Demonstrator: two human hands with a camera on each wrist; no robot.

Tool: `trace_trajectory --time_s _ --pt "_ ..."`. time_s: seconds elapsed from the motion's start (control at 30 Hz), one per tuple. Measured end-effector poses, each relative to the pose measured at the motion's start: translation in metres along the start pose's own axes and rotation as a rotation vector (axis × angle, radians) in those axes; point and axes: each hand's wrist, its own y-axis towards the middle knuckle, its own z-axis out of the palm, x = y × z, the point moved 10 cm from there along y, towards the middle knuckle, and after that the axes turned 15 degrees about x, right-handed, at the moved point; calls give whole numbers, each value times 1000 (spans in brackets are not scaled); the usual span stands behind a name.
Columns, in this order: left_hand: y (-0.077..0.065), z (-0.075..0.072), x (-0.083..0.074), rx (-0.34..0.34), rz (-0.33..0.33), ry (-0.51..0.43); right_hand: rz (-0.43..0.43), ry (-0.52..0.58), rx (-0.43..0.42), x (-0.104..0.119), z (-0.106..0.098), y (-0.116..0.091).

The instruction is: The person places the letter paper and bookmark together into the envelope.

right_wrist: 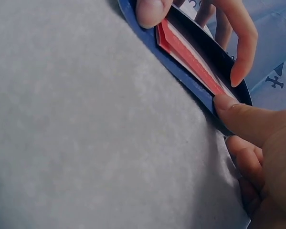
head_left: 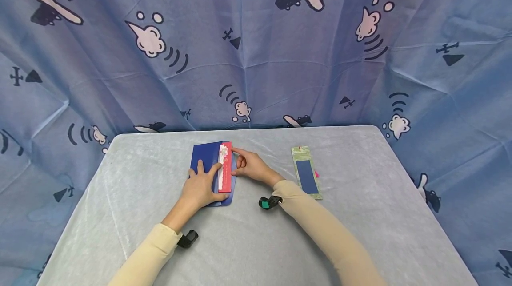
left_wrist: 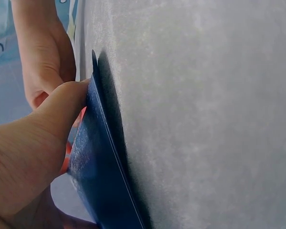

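Observation:
A blue folder or booklet (head_left: 206, 152) lies on the table, with a narrow red and white floral packet (head_left: 226, 175) along its right side. My left hand (head_left: 200, 186) is spread over the blue piece, its fingers reaching up to the packet and its thumb (left_wrist: 61, 105) extended along the lower edge. From the right, my right hand (head_left: 254, 166) touches the packet's right edge with index finger and thumb, the fingertips set apart. Close up, the right thumb (right_wrist: 243, 114) rests at the packet's edge, while other fingers curl below the blue border.
A slim green-patterned piece with a dark blue rectangle (head_left: 307, 177) lies to the right, beyond my right wrist, with a small pink bit (head_left: 317, 174) at its side. The grey cloth-covered table (head_left: 360, 215) ends at a blue airplane-print curtain (head_left: 256, 46).

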Motion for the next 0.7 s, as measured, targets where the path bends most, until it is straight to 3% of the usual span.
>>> trace_trajectory --time_s 0.7 --pt "0 1 1 4 -2 8 45 -66 19 4 2 7"
